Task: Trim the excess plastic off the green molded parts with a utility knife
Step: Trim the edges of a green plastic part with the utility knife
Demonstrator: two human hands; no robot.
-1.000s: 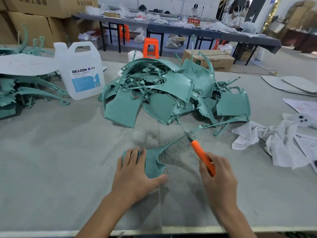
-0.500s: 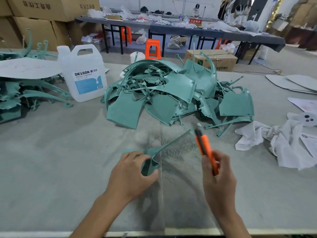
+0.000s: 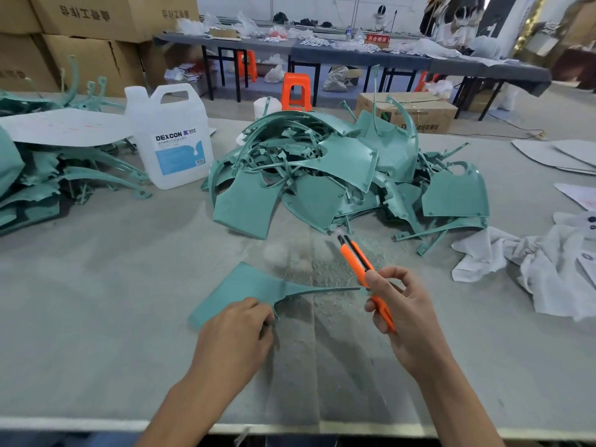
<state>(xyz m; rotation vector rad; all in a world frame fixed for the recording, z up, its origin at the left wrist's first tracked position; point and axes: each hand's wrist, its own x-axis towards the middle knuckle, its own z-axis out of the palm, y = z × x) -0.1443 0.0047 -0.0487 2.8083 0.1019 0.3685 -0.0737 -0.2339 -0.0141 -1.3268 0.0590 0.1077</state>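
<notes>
A flat green molded part (image 3: 240,290) with a long thin arm pointing right lies low over the table in front of me. My left hand (image 3: 237,332) pinches its near edge. My right hand (image 3: 404,312) grips an orange utility knife (image 3: 361,266), blade end tilted up and away to the left, above the part's thin arm tip. A big heap of green molded parts (image 3: 338,175) sits behind, mid-table.
A white DEXCON jug (image 3: 171,140) stands at the back left beside another stack of green parts (image 3: 38,182) under a white sheet. White rags (image 3: 532,262) lie right. Green shavings (image 3: 319,269) dust the grey table (image 3: 96,301). Its front edge is near me.
My left hand has turned the green part flat and slid it left, now pinching its edge instead of pressing on it. My right hand raised the knife and swung its blade upward.
</notes>
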